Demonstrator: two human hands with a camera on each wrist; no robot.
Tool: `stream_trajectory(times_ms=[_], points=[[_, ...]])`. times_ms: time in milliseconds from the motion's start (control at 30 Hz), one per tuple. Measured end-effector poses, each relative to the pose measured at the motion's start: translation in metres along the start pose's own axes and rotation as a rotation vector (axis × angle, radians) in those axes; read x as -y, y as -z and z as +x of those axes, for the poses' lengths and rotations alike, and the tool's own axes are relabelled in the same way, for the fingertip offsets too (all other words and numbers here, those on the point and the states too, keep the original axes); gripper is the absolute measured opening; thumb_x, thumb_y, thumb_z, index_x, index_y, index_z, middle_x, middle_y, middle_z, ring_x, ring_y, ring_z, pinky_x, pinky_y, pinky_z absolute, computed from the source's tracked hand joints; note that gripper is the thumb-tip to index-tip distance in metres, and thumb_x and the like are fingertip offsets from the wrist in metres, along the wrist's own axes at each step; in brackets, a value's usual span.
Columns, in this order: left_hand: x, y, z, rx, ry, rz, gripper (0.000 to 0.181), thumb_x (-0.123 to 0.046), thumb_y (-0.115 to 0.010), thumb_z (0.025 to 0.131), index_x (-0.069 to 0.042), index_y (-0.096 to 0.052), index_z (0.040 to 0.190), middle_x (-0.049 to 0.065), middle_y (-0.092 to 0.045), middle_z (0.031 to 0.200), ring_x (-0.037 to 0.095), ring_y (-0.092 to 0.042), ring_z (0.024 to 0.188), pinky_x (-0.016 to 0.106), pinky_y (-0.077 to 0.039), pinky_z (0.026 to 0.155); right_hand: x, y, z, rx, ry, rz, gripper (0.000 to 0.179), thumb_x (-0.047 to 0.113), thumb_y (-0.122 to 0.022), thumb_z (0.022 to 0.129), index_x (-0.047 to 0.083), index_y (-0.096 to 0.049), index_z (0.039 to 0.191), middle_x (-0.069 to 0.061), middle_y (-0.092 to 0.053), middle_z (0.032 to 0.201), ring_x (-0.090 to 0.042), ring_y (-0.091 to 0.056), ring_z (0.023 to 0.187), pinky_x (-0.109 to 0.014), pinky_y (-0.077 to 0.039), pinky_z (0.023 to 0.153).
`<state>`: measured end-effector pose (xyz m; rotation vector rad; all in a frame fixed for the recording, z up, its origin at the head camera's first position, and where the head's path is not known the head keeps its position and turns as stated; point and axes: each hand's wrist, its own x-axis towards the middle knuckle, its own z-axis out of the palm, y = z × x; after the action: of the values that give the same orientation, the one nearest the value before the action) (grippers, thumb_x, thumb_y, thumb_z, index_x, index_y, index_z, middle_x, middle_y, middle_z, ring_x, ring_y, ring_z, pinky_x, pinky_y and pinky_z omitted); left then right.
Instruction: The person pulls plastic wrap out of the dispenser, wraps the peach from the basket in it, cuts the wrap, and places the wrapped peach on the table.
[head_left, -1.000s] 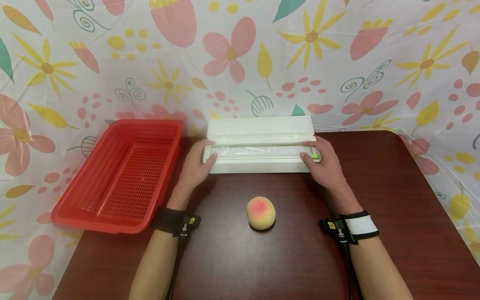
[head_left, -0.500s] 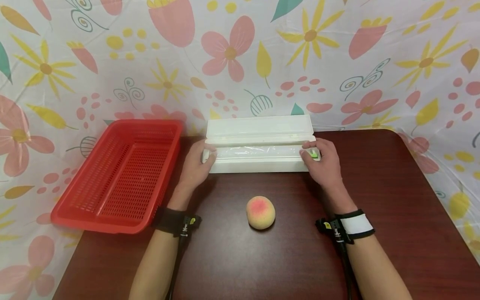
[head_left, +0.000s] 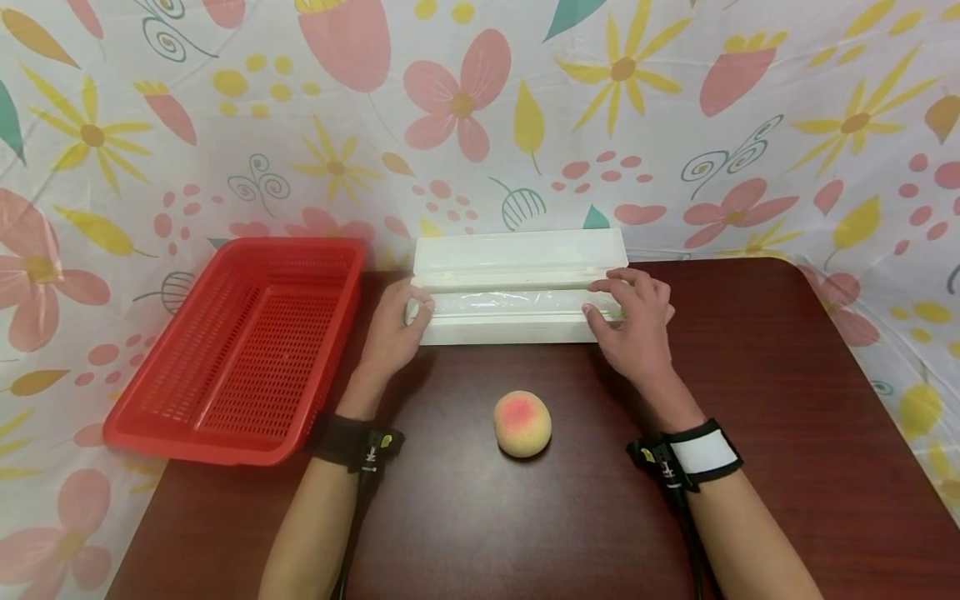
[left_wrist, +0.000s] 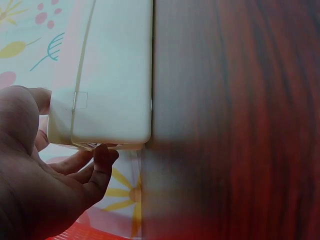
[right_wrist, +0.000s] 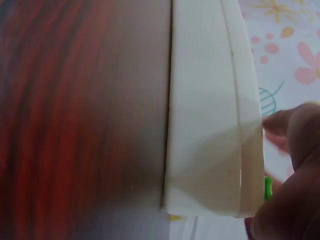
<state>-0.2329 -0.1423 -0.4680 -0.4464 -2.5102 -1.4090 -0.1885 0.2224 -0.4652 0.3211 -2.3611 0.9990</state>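
Note:
A long white cling film box [head_left: 517, 332] lies on the table with its lid [head_left: 517, 250] raised at the back. Clear film on a roll [head_left: 510, 302] shows inside. My left hand [head_left: 392, 327] grips the left end of the box, fingers curled around the end in the left wrist view. Over the right end is my right hand [head_left: 637, 325], thumb and forefinger apart above the film. A green piece [right_wrist: 268, 188] shows beside the right hand's fingers in the right wrist view. A peach [head_left: 522, 425] sits on the table in front of the box.
To the left stands a red plastic basket [head_left: 208, 446] with perforated walls, overhanging the table's left edge. A flower-printed curtain [head_left: 465, 192] hangs close behind the box. Cables run from both wrist straps toward the near edge of the dark wooden table [head_left: 787, 400].
My right hand has shifted left from the box's right end, its fingers spreading and covering most of the green piece. The left hand, box and peach stay in place.

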Motion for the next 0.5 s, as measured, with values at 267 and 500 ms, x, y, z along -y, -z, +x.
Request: stream_trajectory(times_ms=[267, 500], points=[[-0.0004, 0.0011, 0.0003, 0.013, 0.006, 0.007, 0.008, -0.01, -0.065, 0.103, -0.003, -0.069, 0.106, 0.019, -0.057, 0.144, 0.031, -0.049, 0.138, 0.047, -0.035, 0.12, 0.0051, -0.0014, -0.0005, 0.149, 0.21, -0.087, 0.025, 0.017, -0.073, 0.099, 0.013, -0.079, 0.123, -0.019, -0.056, 0.146, -0.048, -0.039, 0.128, -0.07, -0.024, 0.088], [0.0008, 0.0023, 0.0009, 0.021, -0.001, -0.008, 0.007, -0.01, -0.065, 0.102, -0.003, -0.068, 0.104, 0.018, -0.058, 0.144, 0.032, -0.049, 0.137, 0.049, -0.035, 0.12, 0.0099, 0.0006, -0.0001, 0.167, 0.187, -0.199, 0.031, 0.023, -0.073, 0.099, 0.007, -0.078, 0.125, -0.014, -0.063, 0.143, -0.043, -0.045, 0.127, -0.068, -0.026, 0.091]])
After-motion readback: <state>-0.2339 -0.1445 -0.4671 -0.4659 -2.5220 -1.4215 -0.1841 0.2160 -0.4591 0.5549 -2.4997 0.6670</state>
